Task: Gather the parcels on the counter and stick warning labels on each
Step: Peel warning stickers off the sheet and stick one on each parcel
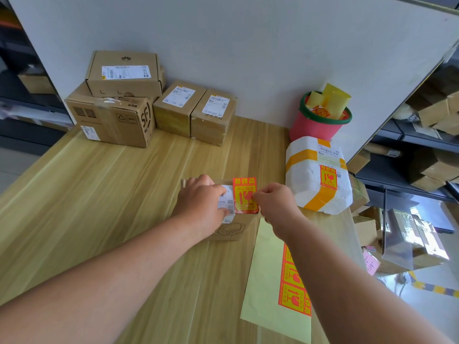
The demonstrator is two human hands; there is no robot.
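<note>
Your left hand (202, 197) lies flat across the top of the box (233, 232), fingers fairly straight and pressing down, which seems meant to keep the light carton from sliding while you stick. Your right hand (273, 202) pinches the right edge of the label (244, 194) between thumb and fingertips. The label lies on the box top just beside the white slip (227, 203), so the barcode stays uncovered. Whether the label is fully stuck down cannot be told.

The label is red and yellow. It reads 易碎品 at the top and 小心轻放 beneath, over an up arrow and a broken glass; its bottom line is too blurred to read.

At lower right the sheet (294, 291) lies near your right forearm, more of the same labels on it, handy for the next peel. Right of the box the foam parcel (313, 180), banded in yellow tape, already carries its sticker (328, 177).

At upper left of the counter (99, 194), against the wall, wait the SF carton (111, 120), marked "SF" on its side, the logo box (124, 73) stacked on it with Huawei's petal mark, and two cartons (195, 112). No warning label shows on any of them. The bucket (315, 125) at upper right holds yellow backing scraps.
</note>
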